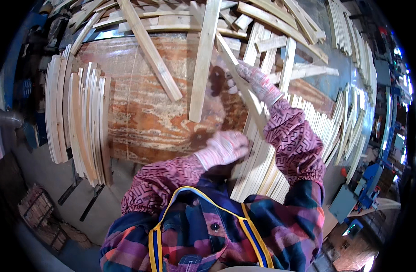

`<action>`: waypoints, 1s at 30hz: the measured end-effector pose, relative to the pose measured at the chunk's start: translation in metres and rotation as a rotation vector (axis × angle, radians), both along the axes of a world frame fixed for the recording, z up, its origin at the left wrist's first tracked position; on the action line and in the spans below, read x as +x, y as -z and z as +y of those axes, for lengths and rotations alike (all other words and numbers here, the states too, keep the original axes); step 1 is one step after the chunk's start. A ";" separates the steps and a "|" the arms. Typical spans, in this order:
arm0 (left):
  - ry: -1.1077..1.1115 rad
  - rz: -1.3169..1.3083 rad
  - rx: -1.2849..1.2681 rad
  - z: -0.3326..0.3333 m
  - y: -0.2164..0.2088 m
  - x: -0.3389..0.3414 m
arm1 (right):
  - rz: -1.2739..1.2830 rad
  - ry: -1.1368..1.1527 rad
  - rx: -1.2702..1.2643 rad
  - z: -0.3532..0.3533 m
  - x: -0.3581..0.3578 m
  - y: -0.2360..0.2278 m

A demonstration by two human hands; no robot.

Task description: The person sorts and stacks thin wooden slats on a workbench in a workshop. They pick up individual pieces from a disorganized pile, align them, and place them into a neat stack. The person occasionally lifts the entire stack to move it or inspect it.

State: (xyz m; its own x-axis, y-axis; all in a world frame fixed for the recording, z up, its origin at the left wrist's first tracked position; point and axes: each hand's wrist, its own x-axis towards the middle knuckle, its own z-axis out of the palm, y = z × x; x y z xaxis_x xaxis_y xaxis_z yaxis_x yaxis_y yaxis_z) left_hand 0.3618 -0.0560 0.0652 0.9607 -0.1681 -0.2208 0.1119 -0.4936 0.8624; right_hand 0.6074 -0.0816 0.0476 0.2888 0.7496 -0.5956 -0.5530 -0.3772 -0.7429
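Wooden strip (252, 99) in right hand (258, 82)

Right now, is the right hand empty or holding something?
Holding: the right hand grips a pale board, fingertips showing past its left edge.

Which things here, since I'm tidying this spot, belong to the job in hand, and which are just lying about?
Seem part of the job:
- slanting wooden strip, in the right hand's grip
- row of strips beside the left hand
- stained wooden board

Seem just lying about:
- stacked wood, lower left
- grey-green box, lower right
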 end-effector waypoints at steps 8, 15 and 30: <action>-0.526 0.012 -0.103 0.079 0.041 -0.094 | -0.721 0.175 -0.080 0.025 -0.194 -0.017; -0.471 0.380 -1.375 0.138 0.000 -0.136 | -0.716 0.545 -0.384 0.019 -0.220 0.052; -1.040 0.262 -0.461 0.162 -0.004 -0.261 | -0.910 0.264 -0.447 0.020 -0.270 0.041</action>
State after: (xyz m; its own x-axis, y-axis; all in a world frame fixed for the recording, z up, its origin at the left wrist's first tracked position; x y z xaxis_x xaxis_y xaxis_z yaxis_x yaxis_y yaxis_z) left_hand 0.1008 0.1057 0.0696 0.6169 0.5572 -0.5559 0.4790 0.2946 0.8269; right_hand 0.3375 -0.0620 0.0069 0.8895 0.3625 -0.2783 0.0401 -0.6685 -0.7426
